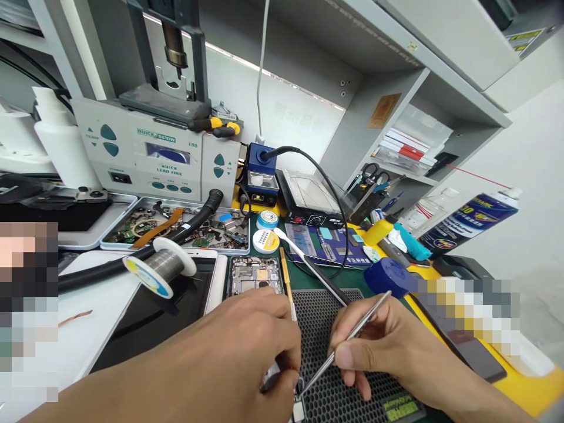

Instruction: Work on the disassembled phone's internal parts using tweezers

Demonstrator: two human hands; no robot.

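Note:
In my right hand [374,346] is a pair of metal tweezers [362,320], pinched between thumb and fingers and slanting down to the left. Their tips meet a small metal-edged part with a white patch [299,409] at the bottom of the view. My left hand [258,341] is curled closed beside that part, back of the hand up. Something dark and silvery [271,376] shows between its fingers, too hidden to name. Beneath the hands lies a dark honeycomb mat [321,302]. Just beyond my left hand is an opened phone [255,273] with its board exposed.
A solder spool [164,267] sits on a dark-screened tablet [176,302] at left. Behind are a tray of boards [211,235], a hot-air station [145,153] and a blue soldering station [263,176]. A white-and-black soldering iron [315,267] crosses the mat's far edge. A blue tape roll [388,277] stands right.

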